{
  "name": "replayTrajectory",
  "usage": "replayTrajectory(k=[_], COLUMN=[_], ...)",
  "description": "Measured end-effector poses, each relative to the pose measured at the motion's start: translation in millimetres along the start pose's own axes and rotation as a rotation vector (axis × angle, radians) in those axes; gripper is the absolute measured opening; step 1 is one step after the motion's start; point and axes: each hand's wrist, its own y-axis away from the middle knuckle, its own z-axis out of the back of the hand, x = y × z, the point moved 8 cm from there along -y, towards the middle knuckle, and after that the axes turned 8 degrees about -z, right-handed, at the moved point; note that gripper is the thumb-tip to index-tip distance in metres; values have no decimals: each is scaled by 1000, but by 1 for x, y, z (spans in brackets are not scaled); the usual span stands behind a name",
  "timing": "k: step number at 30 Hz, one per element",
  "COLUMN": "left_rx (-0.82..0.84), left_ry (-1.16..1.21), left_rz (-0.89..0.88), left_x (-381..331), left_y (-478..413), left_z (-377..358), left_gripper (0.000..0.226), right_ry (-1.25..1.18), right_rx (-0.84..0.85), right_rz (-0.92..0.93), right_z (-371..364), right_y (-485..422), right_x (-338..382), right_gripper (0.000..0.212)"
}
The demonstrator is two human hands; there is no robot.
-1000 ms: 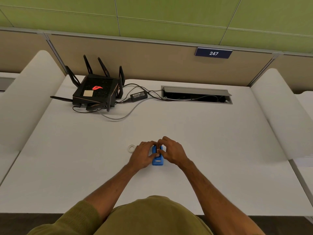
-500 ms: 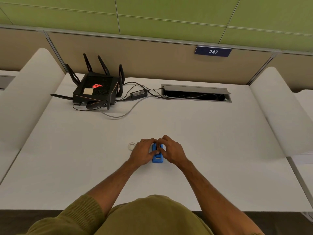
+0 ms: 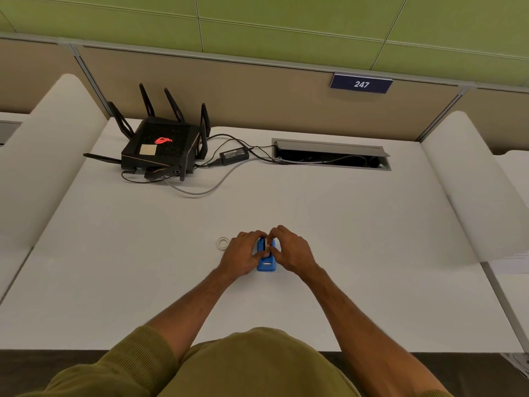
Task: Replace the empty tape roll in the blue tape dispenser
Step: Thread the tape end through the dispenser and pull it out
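head: left hand, right hand grip blue tape dispenser (top hidden).

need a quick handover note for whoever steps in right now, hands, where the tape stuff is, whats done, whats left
Left hand: curled on the blue tape dispenser, thumb across its top.
Right hand: fingers curled over the dispenser's far end, where something pale shows between the fingertips.
The dispenser rests on the white table.
Small pale ring: flat on the table just left of the left hand, untouched. It is too small to tell empty core from fresh roll.
Done: unclear; a swap looks under way.
Left: check what sits in the dispenser, seat the fresh roll, probably thread the tape.
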Motion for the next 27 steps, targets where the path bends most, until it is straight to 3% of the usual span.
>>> replayTrajectory(k=[4, 11, 15, 20, 27], left_rx=[14, 81, 171, 137, 141], left_ry=[2, 172, 139, 101, 82], left_rz=[24, 48, 27, -3, 14], left_x=[1, 5, 6, 6, 7], left_y=[-1, 11, 16, 18, 18], left_z=[-1, -7, -15, -15, -17], left_gripper=[59, 103, 117, 111, 107], right_ry=[-1, 101, 127, 127, 136], right_rx=[61, 86, 90, 70, 85], right_rz=[26, 22, -9, 7, 8], right_z=[-1, -10, -15, -13, -10], right_y=[-1, -3, -7, -6, -9], right_x=[0, -1, -3, 0, 4], right_gripper=[42, 67, 60, 47, 47])
